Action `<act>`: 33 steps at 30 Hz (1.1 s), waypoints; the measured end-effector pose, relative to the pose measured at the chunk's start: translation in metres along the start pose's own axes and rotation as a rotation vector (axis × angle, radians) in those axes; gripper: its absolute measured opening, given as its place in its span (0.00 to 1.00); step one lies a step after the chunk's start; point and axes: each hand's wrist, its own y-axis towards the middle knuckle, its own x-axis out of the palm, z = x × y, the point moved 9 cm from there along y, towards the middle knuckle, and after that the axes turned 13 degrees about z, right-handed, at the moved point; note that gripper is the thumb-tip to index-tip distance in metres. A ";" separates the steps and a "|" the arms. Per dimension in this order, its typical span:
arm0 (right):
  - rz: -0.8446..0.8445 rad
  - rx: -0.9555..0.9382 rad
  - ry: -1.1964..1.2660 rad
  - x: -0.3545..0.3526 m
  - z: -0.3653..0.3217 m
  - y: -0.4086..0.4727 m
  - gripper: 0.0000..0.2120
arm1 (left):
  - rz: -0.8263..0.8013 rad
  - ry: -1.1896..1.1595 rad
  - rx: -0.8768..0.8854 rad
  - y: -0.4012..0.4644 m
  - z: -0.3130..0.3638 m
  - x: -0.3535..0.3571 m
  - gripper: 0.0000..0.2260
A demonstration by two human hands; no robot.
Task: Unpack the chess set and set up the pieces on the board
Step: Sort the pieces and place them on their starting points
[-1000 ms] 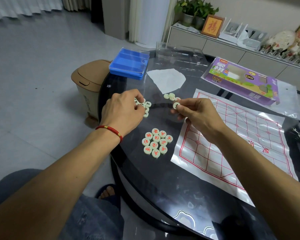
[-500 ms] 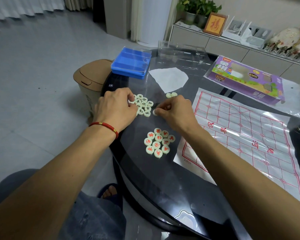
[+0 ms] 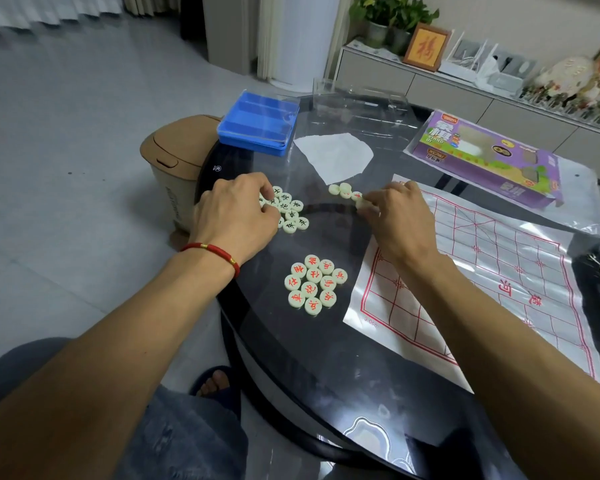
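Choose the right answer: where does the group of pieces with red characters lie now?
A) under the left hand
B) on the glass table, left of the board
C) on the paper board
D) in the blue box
B: the red-character pieces lie clustered on the glass table, just left of the paper board, with neither hand touching them.

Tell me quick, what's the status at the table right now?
Left hand on black-lettered pieces. Right hand pinching one piece by the small row. Red-lettered cluster sorted. Board bare, nothing blocking.
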 end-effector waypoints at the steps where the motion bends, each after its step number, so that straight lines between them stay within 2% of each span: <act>1: 0.006 -0.026 -0.008 0.000 -0.001 0.000 0.11 | 0.000 -0.002 0.000 -0.001 0.000 0.000 0.09; 4: 0.027 -0.108 -0.042 0.000 -0.007 0.001 0.10 | 0.001 -0.002 0.005 -0.003 0.001 -0.002 0.09; 6: 0.057 -0.093 -0.001 -0.006 -0.007 0.001 0.09 | 0.004 -0.004 0.006 -0.003 0.001 -0.002 0.09; 9: 0.074 0.151 0.342 -0.015 0.004 0.001 0.09 | 0.006 -0.007 0.006 -0.002 0.001 -0.001 0.09; 12: -0.093 0.488 0.745 -0.006 0.009 -0.009 0.09 | -0.001 -0.016 0.009 -0.003 0.004 0.002 0.08; 14: -0.171 0.548 0.816 -0.005 0.006 -0.015 0.08 | -0.005 -0.016 0.015 -0.003 0.005 0.003 0.07; 18: -0.253 0.554 0.822 0.002 0.004 -0.019 0.05 | -0.008 -0.016 0.021 -0.004 0.005 0.003 0.07; 22: -0.329 0.438 0.727 0.007 -0.005 -0.021 0.05 | -0.012 -0.014 0.018 -0.004 0.003 0.003 0.07; 26: -0.435 -0.074 0.480 -0.006 -0.046 -0.030 0.06 | -0.016 -0.014 0.024 -0.004 0.003 0.006 0.07; 28: -0.421 -0.232 0.439 -0.013 -0.060 -0.036 0.07 | -0.015 -0.012 0.030 -0.004 0.004 0.007 0.07; 31: -0.384 -0.320 0.411 -0.014 -0.067 -0.039 0.07 | -0.009 0.013 0.042 -0.004 0.004 0.008 0.08; 33: -0.299 -0.287 0.391 -0.015 -0.060 -0.033 0.07 | -0.007 0.016 0.042 -0.005 0.004 0.007 0.09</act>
